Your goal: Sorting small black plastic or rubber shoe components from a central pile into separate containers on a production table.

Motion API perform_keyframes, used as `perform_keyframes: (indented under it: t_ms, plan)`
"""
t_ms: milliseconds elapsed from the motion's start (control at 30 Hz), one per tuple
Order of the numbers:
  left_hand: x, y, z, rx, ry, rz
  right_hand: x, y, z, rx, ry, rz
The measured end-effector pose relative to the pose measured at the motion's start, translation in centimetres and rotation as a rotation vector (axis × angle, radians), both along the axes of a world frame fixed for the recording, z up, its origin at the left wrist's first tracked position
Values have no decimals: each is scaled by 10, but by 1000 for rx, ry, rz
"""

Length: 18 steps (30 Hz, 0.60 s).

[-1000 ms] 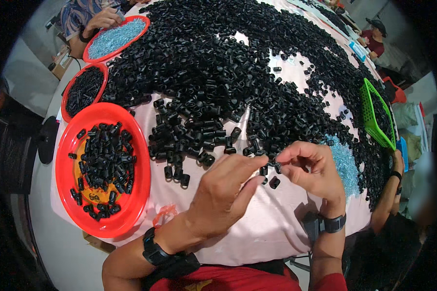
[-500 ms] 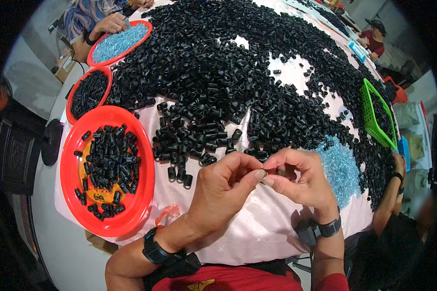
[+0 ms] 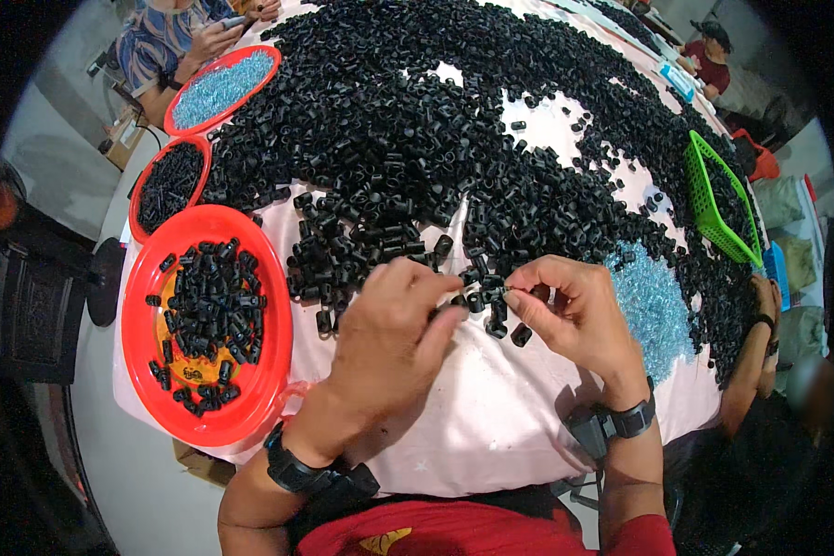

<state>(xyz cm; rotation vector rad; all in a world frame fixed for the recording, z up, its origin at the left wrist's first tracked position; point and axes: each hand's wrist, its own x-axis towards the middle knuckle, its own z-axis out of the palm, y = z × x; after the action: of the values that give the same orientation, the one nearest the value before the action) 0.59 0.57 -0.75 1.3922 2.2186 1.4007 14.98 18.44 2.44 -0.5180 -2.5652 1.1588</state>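
Observation:
My left hand (image 3: 385, 338) reaches over the near edge of a large pile of short, hollow black plastic pieces (image 3: 408, 167). Its thumb and index finger are apart, with black pieces just beyond the tips. To its right, my right hand (image 3: 579, 315) is pinched, thumb against index finger, around something too small to make out. A few loose black pieces (image 3: 496, 328) lie on the cloth between the hands. Beside my right hand spreads a heap of tiny, shiny pale-blue pieces (image 3: 653, 306).
At left, a red oval tray (image 3: 283, 324) holds black pieces. Beyond it stand a red tray of thin black parts (image 3: 170, 188) and a red tray of pale-blue pieces (image 3: 224, 88). A green basket (image 3: 704, 208) is at right. Other people sit around the pink-clothed table (image 3: 500, 435).
My hands were together, fingertips meeting; now they are apart. The left has moved left and opened its fingers, while the right remains pinched. Loose black pieces now show between them.

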Motion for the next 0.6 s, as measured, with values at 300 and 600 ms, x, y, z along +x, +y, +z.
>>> perform_keyframes:
  t_ms: [300, 600]
  plan:
    - [10, 4, 0, -28, 77, -116, 4, 5, 0, 51, 73, 31]
    - [9, 4, 5, 61, -1075, -218, 6, 2, 2, 38, 152, 95]
